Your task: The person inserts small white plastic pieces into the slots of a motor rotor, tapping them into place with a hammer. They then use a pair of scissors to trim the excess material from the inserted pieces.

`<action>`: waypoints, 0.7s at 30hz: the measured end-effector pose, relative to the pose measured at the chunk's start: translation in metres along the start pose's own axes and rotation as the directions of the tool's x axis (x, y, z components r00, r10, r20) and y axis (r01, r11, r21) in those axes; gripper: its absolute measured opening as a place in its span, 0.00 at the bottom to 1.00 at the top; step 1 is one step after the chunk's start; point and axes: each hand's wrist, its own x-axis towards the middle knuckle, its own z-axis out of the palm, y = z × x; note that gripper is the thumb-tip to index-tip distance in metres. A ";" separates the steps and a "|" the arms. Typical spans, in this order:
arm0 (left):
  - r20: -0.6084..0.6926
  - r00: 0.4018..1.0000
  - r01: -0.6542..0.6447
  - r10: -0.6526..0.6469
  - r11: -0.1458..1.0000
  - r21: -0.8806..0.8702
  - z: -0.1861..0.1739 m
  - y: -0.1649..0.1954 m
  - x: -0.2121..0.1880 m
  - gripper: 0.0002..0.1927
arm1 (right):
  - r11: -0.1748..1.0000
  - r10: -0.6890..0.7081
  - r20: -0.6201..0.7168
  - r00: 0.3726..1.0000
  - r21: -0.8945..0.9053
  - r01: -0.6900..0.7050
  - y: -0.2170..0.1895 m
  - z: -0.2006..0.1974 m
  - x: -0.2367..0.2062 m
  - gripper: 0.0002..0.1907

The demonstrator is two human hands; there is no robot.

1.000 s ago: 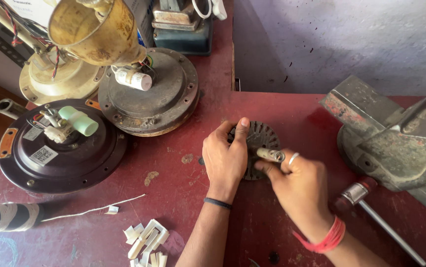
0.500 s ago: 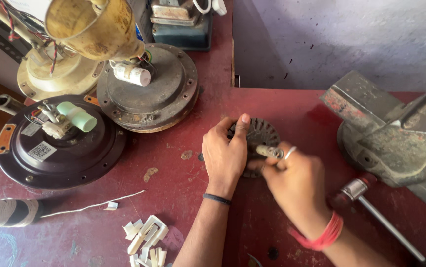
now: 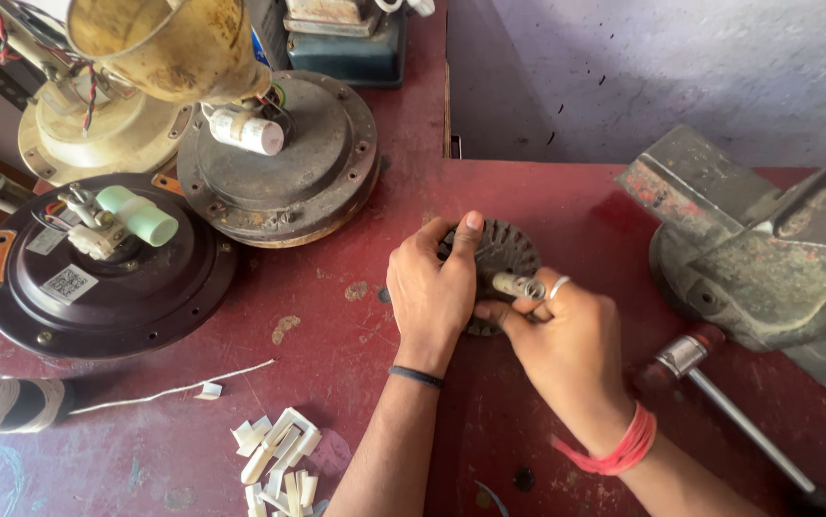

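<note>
Your left hand (image 3: 432,292) lies over a round, slotted dark metal rotor (image 3: 499,254) at the middle of the dark red counter (image 3: 566,201), its fingers curled on the rim at about nine o'clock. Your right hand (image 3: 566,340) comes in from five o'clock, its fingers pinched narrow on the short steel shaft (image 3: 516,284) standing out of the rotor's centre. At three o'clock sits a grey bench vise (image 3: 767,258), with a hammer (image 3: 710,373) just below it. Around ten o'clock rest two fan motor housings (image 3: 279,163), and white scraps (image 3: 279,455) lie at seven o'clock.
</note>
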 end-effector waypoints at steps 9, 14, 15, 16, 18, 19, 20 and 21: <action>0.011 1.000 0.013 -0.013 1.000 -0.019 0.003 -0.002 0.002 0.23 | 0.998 -0.013 0.001 1.000 -0.069 0.013 0.009 -0.002 -0.004 0.15; -0.002 1.000 0.002 -0.002 1.000 -0.025 0.003 -0.004 0.001 0.24 | 0.996 0.091 0.057 0.994 -0.032 -0.089 0.005 -0.002 -0.001 0.11; -0.009 1.000 -0.012 0.012 1.000 -0.024 0.003 -0.004 0.002 0.23 | 0.997 0.067 0.080 0.995 -0.044 -0.064 0.006 -0.001 -0.002 0.14; -0.018 1.000 -0.026 0.025 0.999 -0.020 0.003 -0.004 0.002 0.24 | 0.990 0.073 0.045 0.996 -0.125 -0.067 0.009 0.000 -0.003 0.14; -0.022 0.999 -0.041 0.041 0.999 -0.005 0.003 -0.004 0.002 0.24 | 0.953 0.095 -0.020 0.995 -0.288 -0.097 0.013 0.000 -0.004 0.25; -0.012 0.999 -0.031 0.031 1.000 -0.004 0.002 -0.004 0.002 0.24 | 0.968 0.070 -0.017 0.997 -0.241 -0.072 0.014 0.001 -0.006 0.23; -0.007 1.000 -0.022 0.022 1.000 -0.010 0.003 -0.003 0.002 0.24 | 0.979 0.038 -0.015 0.999 -0.199 -0.040 0.014 0.000 -0.006 0.21; -0.008 1.000 -0.016 0.016 1.000 -0.020 0.004 -0.003 0.002 0.24 | 0.988 -0.002 -0.015 1.000 -0.156 0.000 0.014 0.000 -0.006 0.19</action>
